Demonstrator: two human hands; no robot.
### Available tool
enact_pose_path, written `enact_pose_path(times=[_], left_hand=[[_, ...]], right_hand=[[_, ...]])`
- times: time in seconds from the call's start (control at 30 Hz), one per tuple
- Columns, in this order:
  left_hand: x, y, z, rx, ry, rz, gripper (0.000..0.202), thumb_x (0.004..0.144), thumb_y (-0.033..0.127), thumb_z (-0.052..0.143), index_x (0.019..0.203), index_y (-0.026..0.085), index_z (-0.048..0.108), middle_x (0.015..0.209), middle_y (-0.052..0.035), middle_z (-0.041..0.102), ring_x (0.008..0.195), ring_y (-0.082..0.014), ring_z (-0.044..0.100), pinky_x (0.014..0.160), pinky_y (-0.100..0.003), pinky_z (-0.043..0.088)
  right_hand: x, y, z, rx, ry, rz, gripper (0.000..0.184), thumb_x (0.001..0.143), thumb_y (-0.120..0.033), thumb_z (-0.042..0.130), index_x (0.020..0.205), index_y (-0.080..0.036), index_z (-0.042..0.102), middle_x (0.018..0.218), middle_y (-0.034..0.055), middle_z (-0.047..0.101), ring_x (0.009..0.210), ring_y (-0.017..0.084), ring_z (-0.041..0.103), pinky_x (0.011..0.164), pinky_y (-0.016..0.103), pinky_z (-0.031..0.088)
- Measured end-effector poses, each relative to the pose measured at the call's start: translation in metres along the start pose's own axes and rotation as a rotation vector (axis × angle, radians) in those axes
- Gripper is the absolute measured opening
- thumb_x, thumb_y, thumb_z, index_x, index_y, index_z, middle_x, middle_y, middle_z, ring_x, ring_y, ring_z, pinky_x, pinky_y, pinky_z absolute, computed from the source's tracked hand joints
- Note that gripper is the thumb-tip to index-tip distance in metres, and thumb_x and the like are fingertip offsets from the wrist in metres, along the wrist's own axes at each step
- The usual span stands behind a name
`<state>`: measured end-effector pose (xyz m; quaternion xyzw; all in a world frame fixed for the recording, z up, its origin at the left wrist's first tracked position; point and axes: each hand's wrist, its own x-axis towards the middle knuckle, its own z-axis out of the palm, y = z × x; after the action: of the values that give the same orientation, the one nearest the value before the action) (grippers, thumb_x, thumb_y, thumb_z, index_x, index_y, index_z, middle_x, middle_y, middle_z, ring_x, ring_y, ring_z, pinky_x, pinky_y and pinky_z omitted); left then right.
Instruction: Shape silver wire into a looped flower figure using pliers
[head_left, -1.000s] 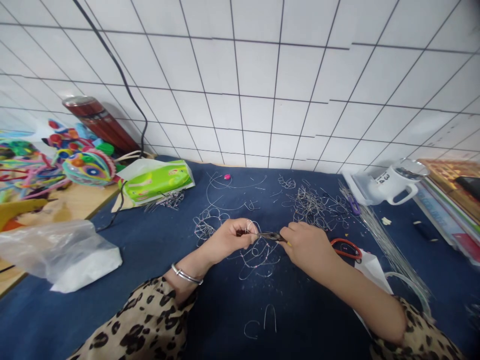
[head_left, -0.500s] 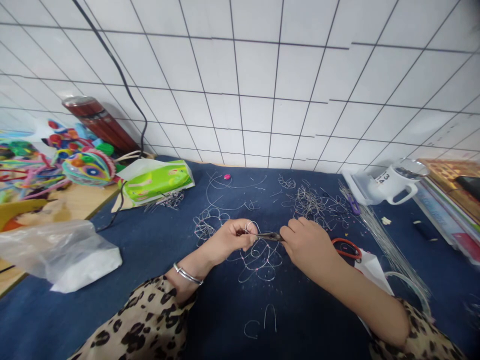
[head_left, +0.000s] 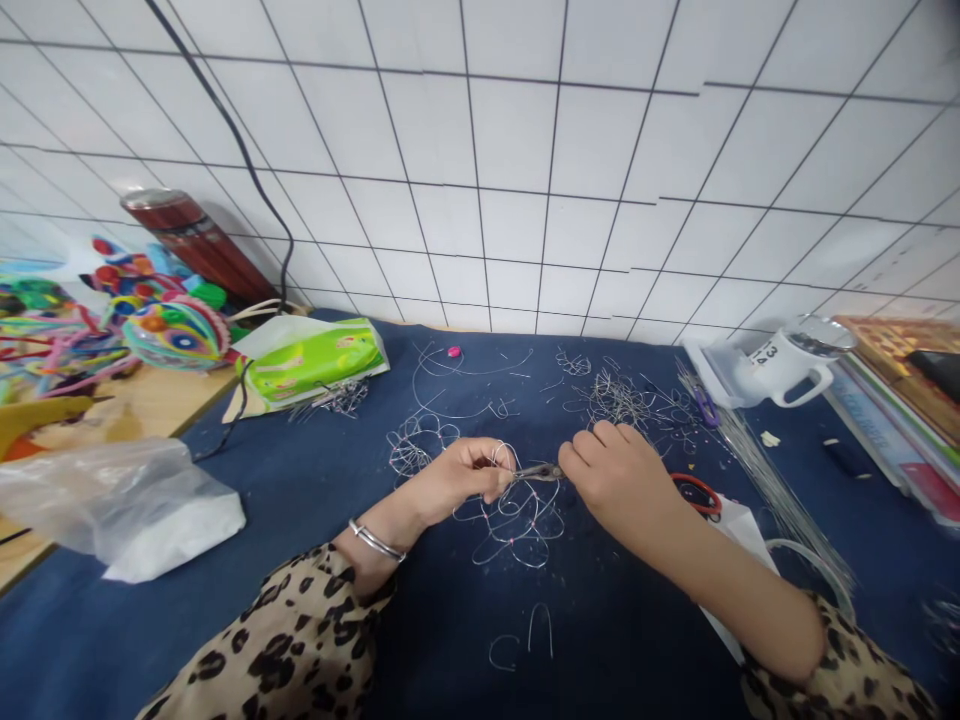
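In the head view my left hand (head_left: 469,478) is closed, thumb against fingers, on a looped piece of silver wire (head_left: 504,452). My right hand (head_left: 616,480) wraps round the handles of a pair of pliers (head_left: 541,471); the handles are mostly hidden in the fist. The plier jaws point left and meet the wire at my left fingertips. Just below lies a wire flower shape (head_left: 512,541) of several loops with small pink dots. Another bundle of wire loops (head_left: 412,447) rests beyond my left wrist.
Tangled wire scraps (head_left: 622,396) and long straight wires (head_left: 780,500) lie on the right, near a white mug (head_left: 791,368) and red-handled tool (head_left: 697,492). A green tissue pack (head_left: 315,362) and plastic bag (head_left: 172,520) are left. Two bent wires (head_left: 540,630) lie in front.
My right hand and the pliers have tilted slightly, with the handle end a little higher. My left hand stays nearly in place, still pinching the wire.
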<state>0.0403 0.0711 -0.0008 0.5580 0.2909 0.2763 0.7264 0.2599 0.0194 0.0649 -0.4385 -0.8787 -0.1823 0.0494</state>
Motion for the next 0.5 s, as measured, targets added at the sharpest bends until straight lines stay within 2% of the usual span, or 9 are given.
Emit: enact_pose_path(times=[0.27, 0.5], left_hand=[[-0.003, 0.004, 0.001, 0.028, 0.004, 0.008, 0.006, 0.074, 0.019, 0.062, 0.075, 0.013, 0.059, 0.056, 0.0030, 0.052, 0.048, -0.0062, 0.043, 0.051, -0.020, 0.036], [-0.006, 0.010, 0.005, 0.009, -0.012, 0.036, 0.008, 0.075, 0.019, 0.063, 0.075, 0.012, 0.059, 0.061, 0.0022, 0.053, 0.051, -0.0060, 0.045, 0.052, -0.020, 0.037]], right_hand=[[0.004, 0.002, -0.017, -0.060, 0.006, -0.080, 0.024, 0.082, -0.003, 0.039, 0.089, -0.014, 0.059, 0.072, 0.0051, 0.052, 0.069, 0.018, 0.037, 0.059, 0.033, 0.019], [-0.001, -0.003, -0.013, -0.099, -0.010, -0.033, 0.022, 0.083, -0.004, 0.039, 0.090, -0.014, 0.058, 0.073, 0.0051, 0.051, 0.069, 0.017, 0.037, 0.059, 0.033, 0.019]])
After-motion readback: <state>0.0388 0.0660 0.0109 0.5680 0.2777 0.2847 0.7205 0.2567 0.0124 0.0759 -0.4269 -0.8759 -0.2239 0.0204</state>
